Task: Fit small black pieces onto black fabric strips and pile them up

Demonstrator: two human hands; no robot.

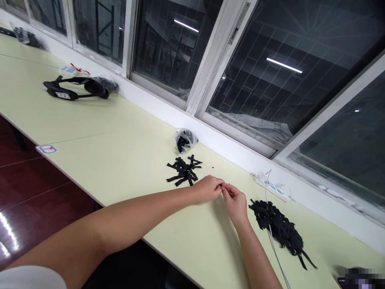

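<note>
Sleeve [31, 277], pale, one: showed at the lower left corner, the left forearm extending from it over the table [120, 160].
Cable [274, 249], white, one: ran beside the right forearm and over the right pile of black strips [281, 230]; an outward elbow could have snagged it and dragged strips along.
Hands, two, bare: left hand [208, 188] and right hand [236, 202] met above the table between the two heaps, fingertips pinched on a small dark piece [221, 186], mostly hidden, kind not discernible. So small and so covered, it seemed liable to slip away if either pinch loosened.
Left cluster of black strips [182, 170], loose, overlapping: lay just beyond the left wrist, which could have scattered it by brushing past.
Speck [213, 167], dark, one: lay alone, easily overlooked or swept off.
Bag [189, 138], clear plastic, dark contents: rested by the wall; a knock might have spilled it.
Power strip [274, 188], white: lay along the wall; a tugged cable might have shifted it, if joined.
</note>
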